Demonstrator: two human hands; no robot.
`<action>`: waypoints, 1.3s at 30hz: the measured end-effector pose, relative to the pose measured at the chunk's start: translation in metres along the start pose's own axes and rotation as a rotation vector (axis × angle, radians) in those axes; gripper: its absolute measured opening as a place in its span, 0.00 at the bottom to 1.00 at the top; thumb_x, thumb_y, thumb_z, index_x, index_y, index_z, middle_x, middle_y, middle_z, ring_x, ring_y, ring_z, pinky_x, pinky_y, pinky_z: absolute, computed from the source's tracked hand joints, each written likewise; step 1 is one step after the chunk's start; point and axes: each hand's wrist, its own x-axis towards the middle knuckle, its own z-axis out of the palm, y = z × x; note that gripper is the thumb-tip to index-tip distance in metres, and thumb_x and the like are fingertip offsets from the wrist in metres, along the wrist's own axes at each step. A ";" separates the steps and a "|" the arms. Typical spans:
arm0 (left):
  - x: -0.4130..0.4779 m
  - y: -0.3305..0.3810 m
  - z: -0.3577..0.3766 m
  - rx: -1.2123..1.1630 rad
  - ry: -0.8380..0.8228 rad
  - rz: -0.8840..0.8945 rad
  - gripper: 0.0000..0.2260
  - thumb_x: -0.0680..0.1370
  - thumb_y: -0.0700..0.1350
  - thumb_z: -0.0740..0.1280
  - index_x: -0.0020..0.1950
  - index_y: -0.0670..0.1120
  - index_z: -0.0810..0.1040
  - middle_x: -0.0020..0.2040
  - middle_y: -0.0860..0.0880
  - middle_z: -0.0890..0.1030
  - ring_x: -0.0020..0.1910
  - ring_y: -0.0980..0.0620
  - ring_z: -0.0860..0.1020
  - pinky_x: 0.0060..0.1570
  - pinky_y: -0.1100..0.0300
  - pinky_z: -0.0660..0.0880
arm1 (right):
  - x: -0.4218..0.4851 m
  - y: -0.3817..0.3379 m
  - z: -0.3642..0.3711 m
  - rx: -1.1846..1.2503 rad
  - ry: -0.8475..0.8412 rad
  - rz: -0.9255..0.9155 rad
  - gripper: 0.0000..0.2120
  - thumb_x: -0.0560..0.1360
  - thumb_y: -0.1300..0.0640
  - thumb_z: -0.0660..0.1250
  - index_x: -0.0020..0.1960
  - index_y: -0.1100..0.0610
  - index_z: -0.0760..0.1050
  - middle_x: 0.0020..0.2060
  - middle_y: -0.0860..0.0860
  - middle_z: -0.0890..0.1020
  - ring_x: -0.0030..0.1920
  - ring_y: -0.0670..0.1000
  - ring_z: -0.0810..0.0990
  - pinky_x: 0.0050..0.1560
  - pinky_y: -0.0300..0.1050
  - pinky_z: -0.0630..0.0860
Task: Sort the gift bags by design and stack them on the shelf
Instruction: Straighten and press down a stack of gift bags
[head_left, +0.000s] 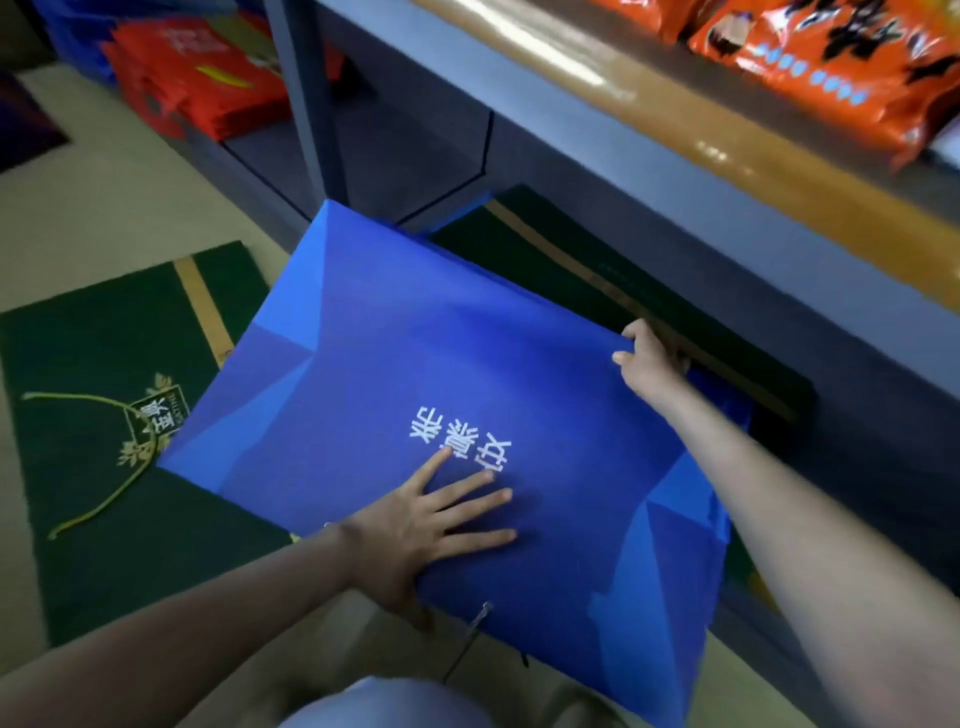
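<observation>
A flat blue gift bag (415, 364) with white characters lies tilted, its far end reaching into the bottom level of the grey shelf (597, 171). My left hand (431, 525) presses flat on its top with straight, spread fingers and the thumb under the near edge. At the bag's right edge my right hand (647, 364) grips the bag, fingers curled over the rim. Beneath the blue bag, a dark green gift bag (597, 270) with a gold stripe lies on the shelf's lowest level. A second dark green bag (119, 374) with a gold emblem and cord lies on the floor at left.
Red gift bags (202, 78) are stacked on the low shelf at the far left, with blue ones behind them. Orange snack packets (821, 57) sit on the upper shelf board at the top right. A grey shelf post (306, 98) stands between the bays. Beige floor lies around the bags.
</observation>
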 end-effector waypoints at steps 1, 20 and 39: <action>-0.004 0.003 0.000 0.015 0.004 0.022 0.51 0.62 0.72 0.64 0.79 0.53 0.48 0.78 0.46 0.51 0.77 0.43 0.50 0.68 0.31 0.41 | 0.000 0.000 0.001 -0.014 0.006 0.008 0.10 0.80 0.58 0.59 0.61 0.57 0.67 0.65 0.56 0.69 0.67 0.59 0.62 0.68 0.59 0.61; 0.043 -0.018 -0.035 0.288 0.359 -0.263 0.18 0.71 0.51 0.73 0.52 0.39 0.83 0.48 0.40 0.84 0.47 0.45 0.83 0.48 0.54 0.79 | -0.150 0.016 0.045 -0.599 0.078 -0.797 0.49 0.58 0.69 0.73 0.75 0.54 0.57 0.67 0.61 0.72 0.66 0.63 0.72 0.61 0.67 0.70; 0.096 -0.027 -0.081 0.288 0.480 0.058 0.16 0.76 0.36 0.55 0.56 0.38 0.81 0.53 0.41 0.83 0.51 0.44 0.82 0.52 0.53 0.79 | -0.183 0.042 -0.007 -0.615 0.171 -0.727 0.37 0.61 0.68 0.69 0.70 0.62 0.65 0.60 0.63 0.77 0.58 0.65 0.78 0.55 0.61 0.77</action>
